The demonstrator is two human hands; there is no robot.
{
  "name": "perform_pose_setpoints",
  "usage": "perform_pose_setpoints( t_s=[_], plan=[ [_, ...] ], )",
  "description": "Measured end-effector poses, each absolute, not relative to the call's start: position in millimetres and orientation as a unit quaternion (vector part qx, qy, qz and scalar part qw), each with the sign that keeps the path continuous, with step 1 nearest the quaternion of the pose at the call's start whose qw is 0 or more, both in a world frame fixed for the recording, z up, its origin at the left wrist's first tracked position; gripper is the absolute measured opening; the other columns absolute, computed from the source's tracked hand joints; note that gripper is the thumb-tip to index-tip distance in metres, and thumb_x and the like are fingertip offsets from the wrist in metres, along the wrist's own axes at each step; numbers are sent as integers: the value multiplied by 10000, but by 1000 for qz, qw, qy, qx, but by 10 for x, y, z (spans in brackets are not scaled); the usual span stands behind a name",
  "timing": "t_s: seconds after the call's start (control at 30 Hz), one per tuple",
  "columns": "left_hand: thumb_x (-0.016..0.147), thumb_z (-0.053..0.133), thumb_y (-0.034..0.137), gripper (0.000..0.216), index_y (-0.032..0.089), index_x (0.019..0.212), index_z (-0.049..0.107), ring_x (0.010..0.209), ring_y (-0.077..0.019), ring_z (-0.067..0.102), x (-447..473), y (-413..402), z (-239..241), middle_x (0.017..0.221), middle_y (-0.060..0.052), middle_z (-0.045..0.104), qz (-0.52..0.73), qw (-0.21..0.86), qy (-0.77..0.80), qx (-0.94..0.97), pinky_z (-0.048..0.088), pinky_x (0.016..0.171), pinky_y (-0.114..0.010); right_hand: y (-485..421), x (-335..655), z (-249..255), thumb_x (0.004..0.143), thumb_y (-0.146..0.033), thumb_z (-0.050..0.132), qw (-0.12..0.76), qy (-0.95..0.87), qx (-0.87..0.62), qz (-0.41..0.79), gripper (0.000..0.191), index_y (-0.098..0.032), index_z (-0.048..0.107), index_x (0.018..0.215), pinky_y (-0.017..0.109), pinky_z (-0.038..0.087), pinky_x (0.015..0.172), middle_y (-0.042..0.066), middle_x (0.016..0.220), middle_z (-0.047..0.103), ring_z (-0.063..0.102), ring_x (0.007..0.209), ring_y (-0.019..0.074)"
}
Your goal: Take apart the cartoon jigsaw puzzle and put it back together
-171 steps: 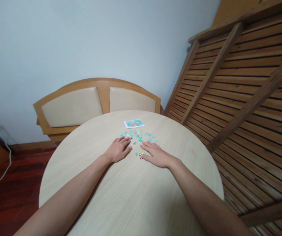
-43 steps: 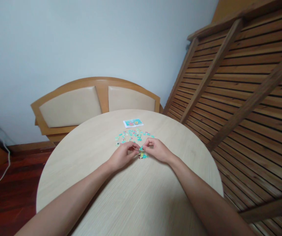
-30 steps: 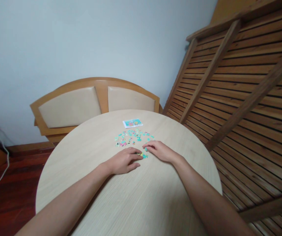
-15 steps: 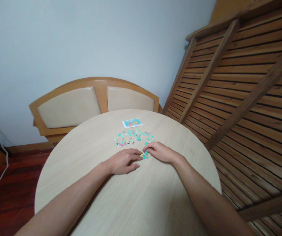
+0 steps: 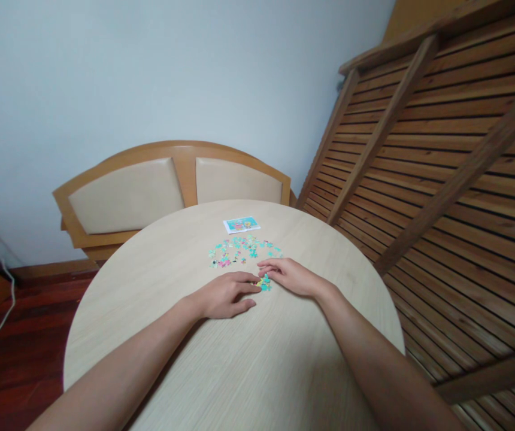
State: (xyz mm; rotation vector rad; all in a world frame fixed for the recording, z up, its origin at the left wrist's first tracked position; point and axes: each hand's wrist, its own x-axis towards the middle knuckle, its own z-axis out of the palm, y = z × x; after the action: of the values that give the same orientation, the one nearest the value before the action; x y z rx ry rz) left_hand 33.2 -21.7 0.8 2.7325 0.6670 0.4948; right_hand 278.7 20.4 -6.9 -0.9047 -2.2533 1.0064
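Note:
Both my hands rest on a round pale wooden table [image 5: 239, 371]. My left hand [image 5: 224, 294] lies flat, fingers stretched toward a small joined cluster of teal and yellow puzzle pieces [image 5: 264, 283]. My right hand [image 5: 290, 276] lies on the table just right of that cluster, fingers extended and touching its edge. Several loose teal and pink puzzle pieces [image 5: 242, 249] are scattered just beyond the hands. A small printed picture card [image 5: 241, 224] lies farther back.
A wooden bench [image 5: 167, 188] with two beige padded back panels stands behind the table against a pale blue wall. A slatted wooden frame [image 5: 441, 155] leans along the right side. A white cable [image 5: 1, 311] trails over dark red floor at left.
Both hands were lifted and pinching pieces together; they have since come down flat on the table beside the joined cluster. In the last half second the right fingers stretched out slightly.

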Motion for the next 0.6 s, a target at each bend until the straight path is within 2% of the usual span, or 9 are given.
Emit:
perform_pose_setpoints(
  t_s=[0.23, 0.33, 0.47, 0.6],
  plan=[
    [950, 546, 300, 353, 208, 1279, 633, 1250, -270, 561, 335, -222, 15, 1370, -122, 584, 171, 146, 233, 946, 432, 1078, -387, 190, 2774, -46, 933, -186, 519, 242, -837, -336, 358, 404, -167, 595, 1329, 409, 477, 1030, 88, 1158, 739, 673, 1098, 206],
    [950, 545, 302, 350, 214, 1277, 636, 1239, -266, 567, 335, -221, 16, 1356, -117, 593, 173, 149, 229, 946, 432, 1077, -380, 200, 2774, -67, 918, -167, 523, 252, -832, -345, 355, 420, -170, 592, 1333, 374, 510, 960, 95, 1156, 733, 684, 1033, 193],
    [946, 550, 297, 347, 217, 1271, 641, 1210, -263, 585, 340, -220, 21, 1328, -115, 610, 182, 153, 228, 944, 447, 1058, -372, 219, 2772, -94, 902, -141, 521, 255, -837, -358, 326, 436, -173, 594, 1330, 309, 524, 813, 92, 1142, 720, 649, 800, 137],
    [948, 547, 295, 351, 208, 1276, 639, 1218, -266, 580, 341, -215, 16, 1331, -120, 607, 176, 148, 230, 946, 443, 1064, -377, 229, 2767, -106, 895, -134, 522, 258, -840, -362, 311, 448, -177, 589, 1336, 288, 506, 780, 82, 1118, 712, 606, 757, 122]
  ],
)
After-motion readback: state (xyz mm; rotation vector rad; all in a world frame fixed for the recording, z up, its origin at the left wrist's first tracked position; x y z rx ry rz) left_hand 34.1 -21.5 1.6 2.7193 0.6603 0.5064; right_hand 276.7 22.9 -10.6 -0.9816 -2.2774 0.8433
